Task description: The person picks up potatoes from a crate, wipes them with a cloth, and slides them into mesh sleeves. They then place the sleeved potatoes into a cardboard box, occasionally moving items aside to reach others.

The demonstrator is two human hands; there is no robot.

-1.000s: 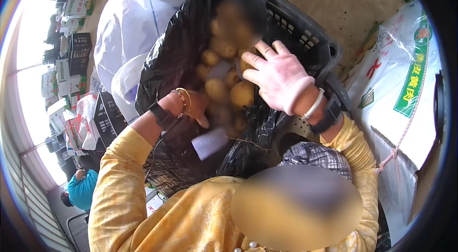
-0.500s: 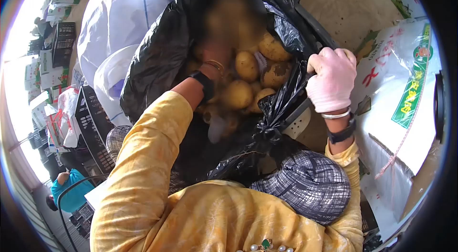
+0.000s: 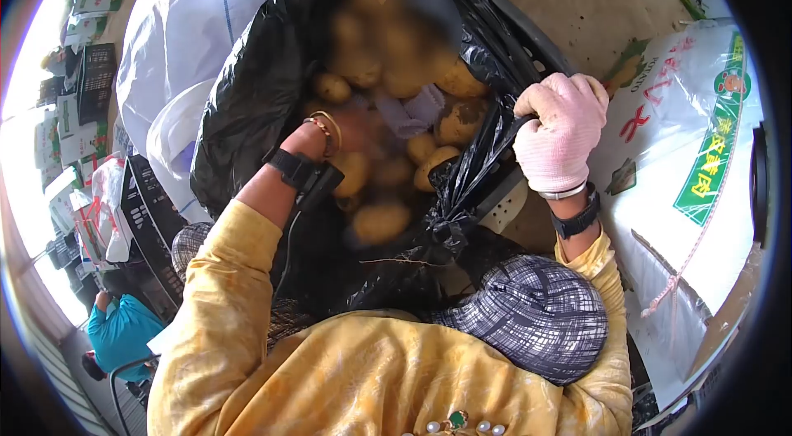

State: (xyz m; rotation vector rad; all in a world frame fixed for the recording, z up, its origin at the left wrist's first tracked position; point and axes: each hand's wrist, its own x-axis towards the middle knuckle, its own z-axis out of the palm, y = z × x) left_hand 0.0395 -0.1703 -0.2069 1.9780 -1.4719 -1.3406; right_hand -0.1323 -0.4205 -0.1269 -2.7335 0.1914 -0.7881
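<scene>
Potatoes (image 3: 381, 223) sit inside the black plastic bag (image 3: 247, 102), piled toward its far end; a soft blur covers the upper part of the pile, so no count. Left hand (image 3: 361, 135) is down among them, smeared and in shadow: can't tell if its fingers are apart or closed on a potato. Right hand (image 3: 561, 127), gloved, is clenched on the bag's gathered right edge; can't see whether it also grips something under the plastic. Pale purple piece (image 3: 410, 112) lies on the potatoes, cloth-like, exact identity unclear. Bag bottom hidden by contents and dark folds. White sack (image 3: 186, 44) stands just left of the bag, contents not readable. Printed carton (image 3: 660, 139) at right, under clear plastic, partly cut off by lens edge.
</scene>
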